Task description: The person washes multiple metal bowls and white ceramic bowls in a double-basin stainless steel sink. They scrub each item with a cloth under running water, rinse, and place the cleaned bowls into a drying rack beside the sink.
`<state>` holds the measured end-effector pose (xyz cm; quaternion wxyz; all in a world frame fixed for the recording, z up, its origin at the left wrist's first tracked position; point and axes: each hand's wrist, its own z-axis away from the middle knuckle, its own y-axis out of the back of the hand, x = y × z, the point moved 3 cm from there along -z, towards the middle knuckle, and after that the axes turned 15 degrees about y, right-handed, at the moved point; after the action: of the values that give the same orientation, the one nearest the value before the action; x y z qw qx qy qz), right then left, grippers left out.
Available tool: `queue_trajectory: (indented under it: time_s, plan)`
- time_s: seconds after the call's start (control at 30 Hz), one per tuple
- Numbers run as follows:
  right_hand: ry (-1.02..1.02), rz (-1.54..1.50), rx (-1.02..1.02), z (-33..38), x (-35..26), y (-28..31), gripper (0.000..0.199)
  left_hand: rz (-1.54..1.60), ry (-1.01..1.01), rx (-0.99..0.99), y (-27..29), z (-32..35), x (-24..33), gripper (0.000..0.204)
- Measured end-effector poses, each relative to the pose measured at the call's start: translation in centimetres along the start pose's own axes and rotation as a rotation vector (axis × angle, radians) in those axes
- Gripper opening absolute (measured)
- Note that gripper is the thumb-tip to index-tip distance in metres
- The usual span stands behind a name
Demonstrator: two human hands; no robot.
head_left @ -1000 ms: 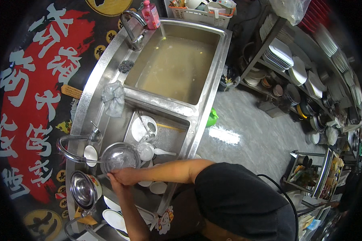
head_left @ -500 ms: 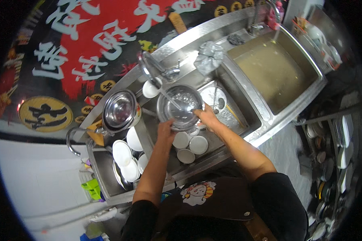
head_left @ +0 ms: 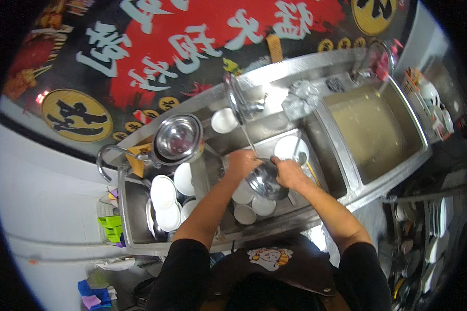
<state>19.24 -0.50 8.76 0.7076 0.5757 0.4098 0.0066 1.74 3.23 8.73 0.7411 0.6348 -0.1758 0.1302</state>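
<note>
Fingers of the left hand (head_left: 244, 163) and right hand (head_left: 290, 175) grip a steel bowl (head_left: 267, 182) inside the sink (head_left: 358, 199) near its front edge, firmness likely paying.

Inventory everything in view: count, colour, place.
Sink: one, silver, centre
Held bowl: one, silver, over middle basin
Taps: three, silver, sink's back
Pot: one, silver inside, sink's back left
Small bowl: one, white, sink's back
Plates: several, white, left basin
Dishes: several, white, middle basin
Bag: one, grey, sink's back
Bottle: one, pink, back right
Basket: one, orange-white, far right
Sign: one, red-black, behind sink
Shelf plates: many, white, lower right
Left hand, right hand: one each, bowl's rim
</note>
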Motion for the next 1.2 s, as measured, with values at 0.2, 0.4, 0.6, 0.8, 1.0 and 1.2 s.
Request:
queue_trajectory:
  time_s: [0.2,0.4,0.6,0.8,1.0,1.2]
  plan:
    - [-0.211,-0.432,0.013,-0.6,-1.1,0.1,0.048,-0.111,-0.343,0.164,0.6,-1.9,2.2,0.034]
    - [-0.144,-0.391,0.452,-0.7,1.0,0.4,0.059,0.729,0.568,0.136,-2.6,-0.6,-6.4,0.057]
    - [-0.594,-1.209,0.975,-1.8,6.7,-8.6,0.031,1.600,0.878,-0.287,-9.1,4.9,-2.5,0.018]
    - [-0.670,-1.311,0.607,-2.0,3.9,-11.5,0.064,1.022,0.430,-0.001,-5.2,3.5,-7.1,0.044]
    - [-0.846,-1.485,0.663,-4.5,3.0,-13.2,0.047,0.800,0.316,0.261,-3.4,5.4,-2.4,0.075]
    - [-0.778,-1.025,0.651,-3.1,3.3,-11.2,0.057,0.990,0.467,-0.046,-0.3,6.7,-1.0,0.073]
